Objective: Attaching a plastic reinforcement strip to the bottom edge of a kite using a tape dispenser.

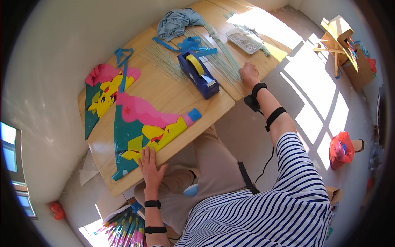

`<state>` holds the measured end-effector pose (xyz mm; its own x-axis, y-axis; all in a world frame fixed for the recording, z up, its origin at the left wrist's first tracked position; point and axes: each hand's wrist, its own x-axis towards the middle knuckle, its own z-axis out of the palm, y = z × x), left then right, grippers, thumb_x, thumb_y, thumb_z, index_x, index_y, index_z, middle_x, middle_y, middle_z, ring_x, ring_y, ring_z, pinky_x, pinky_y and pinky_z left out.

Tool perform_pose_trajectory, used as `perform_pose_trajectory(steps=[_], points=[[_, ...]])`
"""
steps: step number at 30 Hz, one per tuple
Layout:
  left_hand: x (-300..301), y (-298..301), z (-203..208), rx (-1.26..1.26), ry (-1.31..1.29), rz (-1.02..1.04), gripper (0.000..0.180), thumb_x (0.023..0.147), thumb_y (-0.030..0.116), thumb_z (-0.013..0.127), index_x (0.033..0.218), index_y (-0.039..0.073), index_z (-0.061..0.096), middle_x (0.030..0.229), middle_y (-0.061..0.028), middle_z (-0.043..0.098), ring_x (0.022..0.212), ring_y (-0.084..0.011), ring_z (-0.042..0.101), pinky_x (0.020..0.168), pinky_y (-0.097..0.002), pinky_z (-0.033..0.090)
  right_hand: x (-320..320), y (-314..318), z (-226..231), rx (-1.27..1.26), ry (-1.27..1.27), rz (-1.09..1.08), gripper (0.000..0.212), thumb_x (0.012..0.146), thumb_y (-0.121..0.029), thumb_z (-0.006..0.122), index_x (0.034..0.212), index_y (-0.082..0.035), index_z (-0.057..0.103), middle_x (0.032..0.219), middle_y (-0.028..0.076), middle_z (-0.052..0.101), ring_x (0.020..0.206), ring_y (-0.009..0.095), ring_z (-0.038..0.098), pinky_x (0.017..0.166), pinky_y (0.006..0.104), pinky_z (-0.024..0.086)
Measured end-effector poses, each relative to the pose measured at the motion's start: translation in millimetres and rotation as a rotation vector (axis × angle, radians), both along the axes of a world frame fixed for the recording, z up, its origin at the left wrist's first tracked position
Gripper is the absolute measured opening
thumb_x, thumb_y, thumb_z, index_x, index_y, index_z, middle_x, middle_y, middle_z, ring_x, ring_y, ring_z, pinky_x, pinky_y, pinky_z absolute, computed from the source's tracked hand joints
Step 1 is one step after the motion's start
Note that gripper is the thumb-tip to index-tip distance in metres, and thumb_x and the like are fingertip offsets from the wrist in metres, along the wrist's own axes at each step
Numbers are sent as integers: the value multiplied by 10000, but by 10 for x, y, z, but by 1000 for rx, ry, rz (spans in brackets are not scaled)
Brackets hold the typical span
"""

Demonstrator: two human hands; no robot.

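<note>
My left hand (151, 168) lies with fingers outstretched on the near edge of a folded printed sheet (142, 109) in pink, green and yellow, with a blue patch at its right corner. A second printed sheet (94, 92) of the same colours lies behind it, a blue strip (123, 61) running off its top. My right hand (249, 75) is closed at the table's right side, by the near ends of a bundle of thin pale rods (224, 51). What its fingers hold, if anything, is hidden. Between the hands stands a dark blue tape dispenser (200, 80) with a yellow roll.
On the wooden table (214, 113) are more loose rods (162, 61), blue ribbon (189, 43), a grey-blue cloth (177, 22) and a clear tub (245, 40) of small pale pieces. A red bag (340, 150) stands on the floor at right. Colourful wrapped bundles (125, 228) lie low left.
</note>
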<state>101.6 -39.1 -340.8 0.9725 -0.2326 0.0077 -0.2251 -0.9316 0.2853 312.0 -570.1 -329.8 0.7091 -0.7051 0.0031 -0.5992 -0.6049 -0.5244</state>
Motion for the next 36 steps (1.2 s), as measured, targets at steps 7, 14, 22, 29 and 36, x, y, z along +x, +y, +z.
perform_pose_trajectory(steps=[7, 14, 22, 29, 36], points=[[-6, -17, 12, -8, 3, 6, 980, 756, 244, 857, 1610, 123, 391, 1699, -121, 298, 1575, -346, 248, 1251, -614, 173, 27, -256, 16, -14, 88, 241, 351, 863, -164, 547, 1124, -3, 716, 1174, 305, 706, 1082, 467, 696, 933, 505, 547], [20, -14, 1, -2, -19, -13, 985, 751, 241, 866, 1608, 124, 394, 1694, -126, 307, 1568, -356, 261, 1244, -619, 191, -67, -292, -13, -48, 31, 265, 335, 812, -133, 577, 1035, 75, 715, 1087, 335, 707, 1035, 466, 704, 904, 502, 555], [-7, -11, -54, -10, -30, 8, 986, 753, 242, 864, 1610, 125, 391, 1701, -114, 301, 1569, -351, 263, 1256, -614, 164, -1551, -615, 204, 448, 259, 310, 303, 854, -268, 736, 944, 20, 708, 683, 127, 699, 623, 218, 700, 594, 370, 560], [-7, 19, -55, -22, -29, 5, 973, 757, 218, 855, 1609, 127, 393, 1701, -105, 301, 1572, -341, 258, 1259, -610, 167, -1098, -383, 20, 297, 96, 159, 368, 864, -353, 762, 904, 6, 689, 800, 136, 727, 712, 247, 722, 644, 380, 573], [-19, -21, -20, -27, -56, 33, 926, 769, 231, 851, 1588, 135, 428, 1683, -94, 331, 1567, -323, 268, 1256, -600, 185, -1115, -521, -320, 70, 19, 171, 212, 801, -214, 697, 969, -87, 717, 985, 189, 758, 978, 334, 735, 773, 451, 569]])
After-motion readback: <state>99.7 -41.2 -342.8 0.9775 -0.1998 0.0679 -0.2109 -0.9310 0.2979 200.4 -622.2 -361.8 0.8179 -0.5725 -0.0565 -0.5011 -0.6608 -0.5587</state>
